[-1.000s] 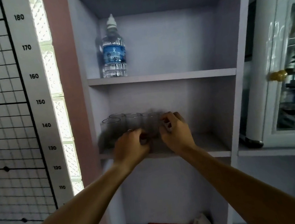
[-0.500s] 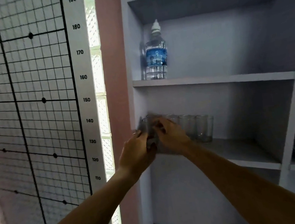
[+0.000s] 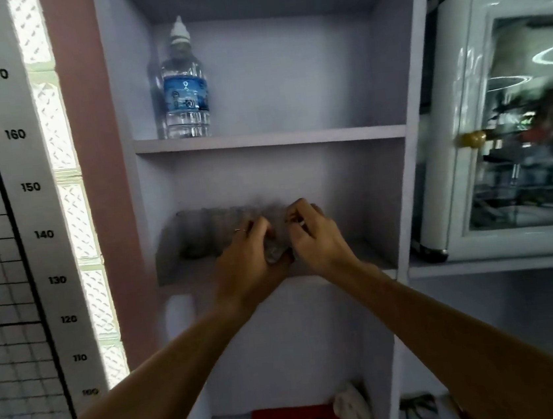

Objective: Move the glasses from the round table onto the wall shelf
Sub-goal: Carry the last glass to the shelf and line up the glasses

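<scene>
Head view: both arms reach up to the middle board of the wall shelf (image 3: 374,265), a pale lilac unit with open compartments. The left hand (image 3: 245,264) and the right hand (image 3: 316,235) meet at the front edge of that board, nearly touching each other. Between them sits a glass (image 3: 275,252), clear and badly smeared by motion; the left hand's fingers (image 3: 258,228) curl round it from the left, so it is grasped there. The right hand's fingers (image 3: 298,212) are bent inward at the glass's other side, but the blur hides whether they actually grip it or only come close, and I cannot tell. A row of glasses (image 3: 209,232) stands behind and to the left on the same board (their number is lost in the blur). On the board above, a water bottle (image 3: 185,92) with a blue label stands upright at the left. Left of the shelf hangs a height chart (image 3: 21,190). To the right stands a white cabinet (image 3: 465,125) with a glass door.
</scene>
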A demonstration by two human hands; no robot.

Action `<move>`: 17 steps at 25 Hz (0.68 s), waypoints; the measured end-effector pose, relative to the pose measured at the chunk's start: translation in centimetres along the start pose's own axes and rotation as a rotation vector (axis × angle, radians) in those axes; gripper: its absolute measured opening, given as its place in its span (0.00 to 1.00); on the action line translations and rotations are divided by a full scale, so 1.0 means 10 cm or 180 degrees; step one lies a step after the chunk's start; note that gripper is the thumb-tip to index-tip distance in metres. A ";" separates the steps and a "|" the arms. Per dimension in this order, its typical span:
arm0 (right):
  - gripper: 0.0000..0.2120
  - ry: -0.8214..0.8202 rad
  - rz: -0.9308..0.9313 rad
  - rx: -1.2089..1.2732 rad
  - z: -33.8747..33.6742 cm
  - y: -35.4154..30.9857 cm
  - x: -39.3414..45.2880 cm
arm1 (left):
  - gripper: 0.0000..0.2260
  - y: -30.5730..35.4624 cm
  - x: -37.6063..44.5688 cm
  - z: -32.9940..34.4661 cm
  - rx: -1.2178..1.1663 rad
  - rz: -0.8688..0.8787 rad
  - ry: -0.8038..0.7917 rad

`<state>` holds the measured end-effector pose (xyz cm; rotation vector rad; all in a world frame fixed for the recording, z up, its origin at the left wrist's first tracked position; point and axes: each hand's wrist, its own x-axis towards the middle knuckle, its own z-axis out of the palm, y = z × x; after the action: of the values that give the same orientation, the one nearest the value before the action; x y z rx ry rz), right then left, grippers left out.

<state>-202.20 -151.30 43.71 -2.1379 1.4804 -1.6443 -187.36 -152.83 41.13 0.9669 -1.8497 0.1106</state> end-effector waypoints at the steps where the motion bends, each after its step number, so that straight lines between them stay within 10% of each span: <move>1: 0.04 0.0011 0.0078 -0.0029 -0.11 0.05 -0.03 | 0.16 0.07 0.02 0.10 -0.0082 0.0048 -0.0060; 17: 0.19 0.0113 0.0882 -0.0092 -0.51 0.43 -0.08 | 0.17 0.37 0.18 0.58 -0.0192 -0.0243 -0.0459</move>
<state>-208.84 -150.68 42.95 -1.8232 1.7282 -1.5776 -194.32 -154.10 41.00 1.0246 -1.9330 -0.0626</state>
